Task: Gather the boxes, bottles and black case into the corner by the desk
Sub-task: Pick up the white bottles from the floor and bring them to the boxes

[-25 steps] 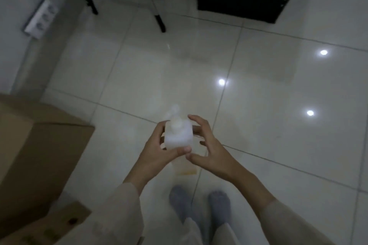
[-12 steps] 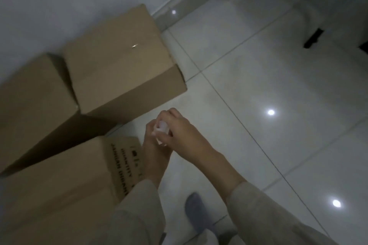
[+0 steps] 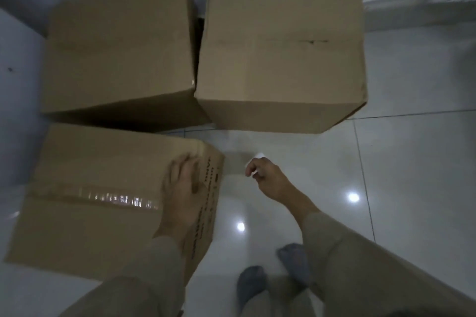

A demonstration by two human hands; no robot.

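Left hand point(image 3: 184, 188) lies palm-down, fingers extended and relaxed, on the top right edge of the near box point(image 3: 103, 201), gripping nothing. Right hand point(image 3: 265, 175) reaches forward and low over the tiled floor point(image 3: 412, 162), fingers curled tight round a small white bottle point(image 3: 258, 157); only a white tip shows above the knuckles and a sliver below, the rest is hidden. Bottle sits just right of the near box, in front of the far right box point(image 3: 280, 54). Far left box point(image 3: 121, 46) and far right box stand side by side against the wall, nearly touching. All three boxes are closed, contents not visible; the near box is taped along its seam, with printed text on its right side, illegible.
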